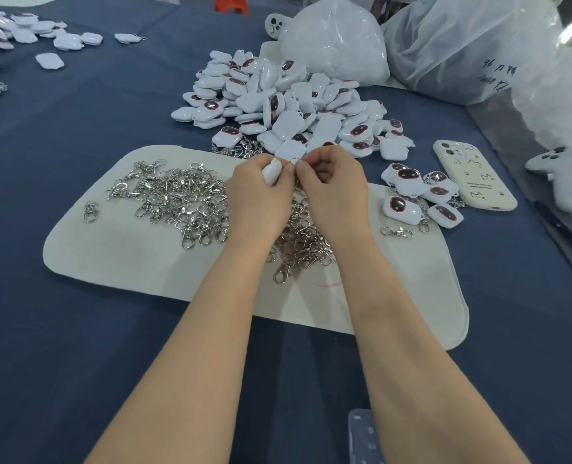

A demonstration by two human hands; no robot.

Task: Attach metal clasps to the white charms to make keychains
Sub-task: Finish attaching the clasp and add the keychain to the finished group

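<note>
Two bare forearms reach out over the blue-covered bench (60, 329), above a white mat (137, 269) that lies on it. On the mat, under and to the left of the wrists, is a loose heap of metal clasps (184, 202). The hands meet over the mat's far edge. The left hand (258, 192) has its fingers curled round a white charm (272, 172), held up off the mat. The right hand (331, 185) pinches a thin metal ring (294, 159) between thumb and forefinger, touching the left fingertips beside the charm's top. Whether the ring is through the charm cannot be told.

Just right of the mat sits a small group of charms (418, 199) with clasps hanging from them, and beside these a phone (472, 175) in a cream case. Beyond the hands is a big pile of charms (294, 108), some showing dark red-rimmed faces. Farther back stand clear plastic bags (338, 41), and at far left more charms (26, 31) lie scattered.
</note>
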